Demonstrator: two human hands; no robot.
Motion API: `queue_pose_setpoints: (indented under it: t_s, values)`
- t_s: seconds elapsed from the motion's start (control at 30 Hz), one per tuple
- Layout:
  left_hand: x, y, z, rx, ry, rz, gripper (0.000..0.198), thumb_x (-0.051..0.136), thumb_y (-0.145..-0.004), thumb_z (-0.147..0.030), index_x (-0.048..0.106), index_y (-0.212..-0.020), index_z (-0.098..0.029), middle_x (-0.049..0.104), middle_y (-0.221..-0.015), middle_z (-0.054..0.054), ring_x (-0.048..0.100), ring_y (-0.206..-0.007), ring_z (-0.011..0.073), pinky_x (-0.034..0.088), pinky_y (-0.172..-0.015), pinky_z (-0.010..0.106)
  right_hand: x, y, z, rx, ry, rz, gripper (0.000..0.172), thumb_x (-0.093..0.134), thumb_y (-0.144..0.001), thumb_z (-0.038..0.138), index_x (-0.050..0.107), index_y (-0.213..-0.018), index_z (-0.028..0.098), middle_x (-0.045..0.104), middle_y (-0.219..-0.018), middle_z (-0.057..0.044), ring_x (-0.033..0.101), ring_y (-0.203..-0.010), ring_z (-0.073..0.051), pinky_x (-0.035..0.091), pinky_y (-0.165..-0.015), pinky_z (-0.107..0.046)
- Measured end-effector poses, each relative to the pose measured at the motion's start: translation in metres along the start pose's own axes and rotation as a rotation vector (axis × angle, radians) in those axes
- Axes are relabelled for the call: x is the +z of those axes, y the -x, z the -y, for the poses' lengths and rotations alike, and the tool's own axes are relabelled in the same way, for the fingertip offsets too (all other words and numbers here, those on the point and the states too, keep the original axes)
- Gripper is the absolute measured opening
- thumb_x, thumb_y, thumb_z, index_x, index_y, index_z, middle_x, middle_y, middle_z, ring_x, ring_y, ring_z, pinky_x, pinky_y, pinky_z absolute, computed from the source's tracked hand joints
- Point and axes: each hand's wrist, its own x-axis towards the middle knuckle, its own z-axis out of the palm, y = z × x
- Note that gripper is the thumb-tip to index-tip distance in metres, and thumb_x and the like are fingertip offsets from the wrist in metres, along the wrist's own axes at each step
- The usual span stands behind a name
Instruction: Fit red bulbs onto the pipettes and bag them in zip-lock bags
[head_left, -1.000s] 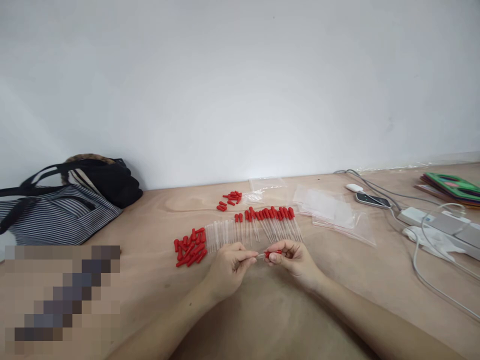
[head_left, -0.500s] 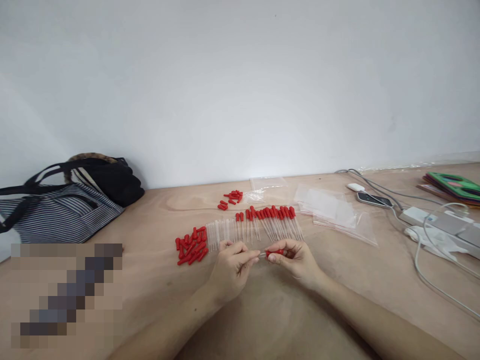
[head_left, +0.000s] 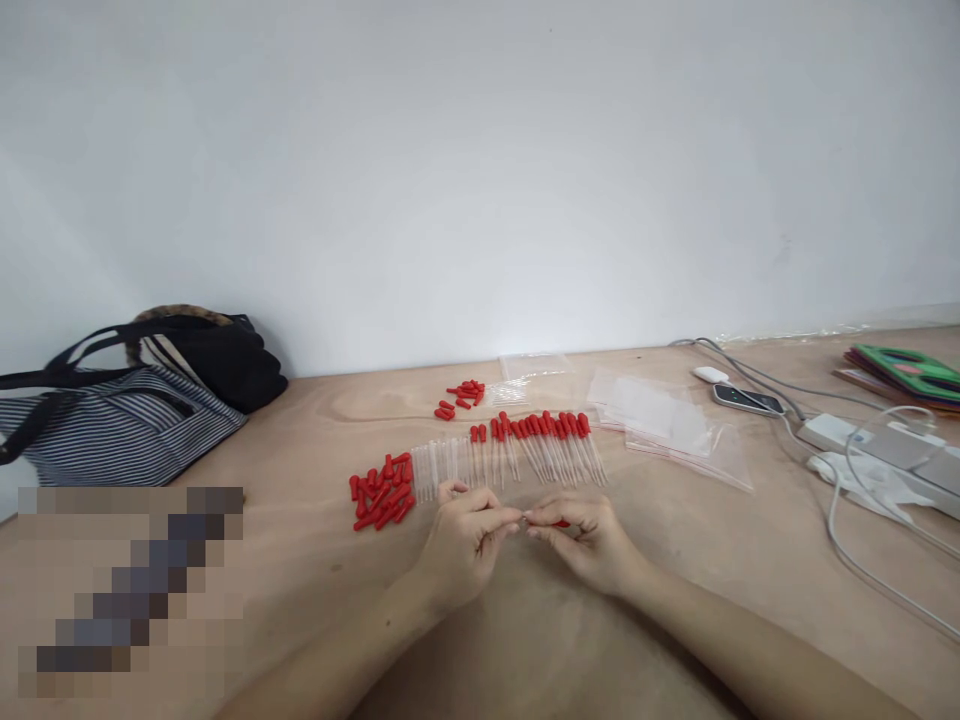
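Note:
My left hand [head_left: 465, 535] and my right hand [head_left: 581, 535] meet over the wooden table [head_left: 300, 450], fingertips pinched together on one small dropper. My left fingers grip its clear glass tube and my right fingers close round its red rubber bulb [head_left: 561, 523], which barely shows. Just beyond my hands lies a row of clear tubes [head_left: 442, 465], and to its right a row of droppers fitted with red bulbs [head_left: 551, 440]. A heap of loose red bulbs [head_left: 381, 492] lies left of my left hand, and a smaller heap [head_left: 461, 396] lies farther back.
Clear plastic zip bags [head_left: 667, 420] lie at the right of the rows. A striped bag with black straps [head_left: 112, 420] sits at the far left. A phone [head_left: 746, 400], a white power strip [head_left: 862, 440] and cables [head_left: 862, 560] fill the right side, with coloured boards [head_left: 904, 372] at the far right.
Both hands have dropped slightly toward me. My right fingers have closed further over the red bulb, so less of it shows than before.

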Motion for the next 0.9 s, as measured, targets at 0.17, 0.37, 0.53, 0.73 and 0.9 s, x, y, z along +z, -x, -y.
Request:
queue_pose_setpoints:
  t_s: [0.17,0.37,0.53,0.73,0.9]
  values:
    - [0.007,0.003,0.002,-0.016,0.045,-0.024,0.022,0.043,-0.079,-0.016,0.065,-0.075,-0.021,0.058,-0.058,-0.003,0.053,-0.054,0.0097,0.028,-0.071,0.034,0.003,0.000,0.002,0.030,0.008,0.022,0.010,0.056,-0.074,0.019,0.066,-0.077,0.019,0.068,-0.071,-0.004,0.063,-0.064,-0.013,0.049,-0.059,-0.023]
    - [-0.002,-0.002,0.002,-0.147,0.097,0.076,0.017,0.048,-0.077,-0.017,0.064,-0.080,-0.022,0.064,-0.064,-0.003,0.057,-0.058,0.0107,0.030,-0.076,0.034,-0.006,-0.002,0.001,0.210,-0.101,0.071,0.034,0.062,-0.069,0.026,0.054,-0.102,0.021,0.068,-0.083,-0.004,0.064,-0.075,-0.016,0.051,-0.068,-0.028]
    - [-0.006,-0.004,0.000,-0.172,0.091,0.099,0.017,0.048,-0.077,-0.015,0.064,-0.079,-0.022,0.065,-0.065,-0.003,0.057,-0.060,0.0111,0.031,-0.078,0.035,-0.012,-0.002,0.002,0.091,0.072,0.060,0.011,0.057,-0.074,0.026,0.064,-0.081,0.022,0.068,-0.074,-0.004,0.062,-0.066,-0.016,0.050,-0.062,-0.028]
    - [-0.004,-0.003,-0.002,-0.177,0.091,0.092,0.019,0.049,-0.076,-0.012,0.065,-0.077,-0.021,0.064,-0.064,-0.003,0.057,-0.059,0.0109,0.032,-0.077,0.034,-0.006,-0.002,0.002,0.038,0.071,0.056,0.012,0.055,-0.075,0.023,0.065,-0.083,0.022,0.068,-0.073,-0.004,0.062,-0.063,-0.015,0.048,-0.060,-0.027]
    - [-0.002,-0.003,-0.003,-0.183,0.100,0.099,0.019,0.049,-0.076,-0.012,0.065,-0.075,-0.021,0.064,-0.063,-0.003,0.057,-0.059,0.0112,0.033,-0.075,0.034,-0.001,0.000,0.001,0.085,0.037,0.047,0.011,0.058,-0.073,0.023,0.066,-0.080,0.020,0.068,-0.069,-0.004,0.061,-0.059,-0.014,0.047,-0.054,-0.024]
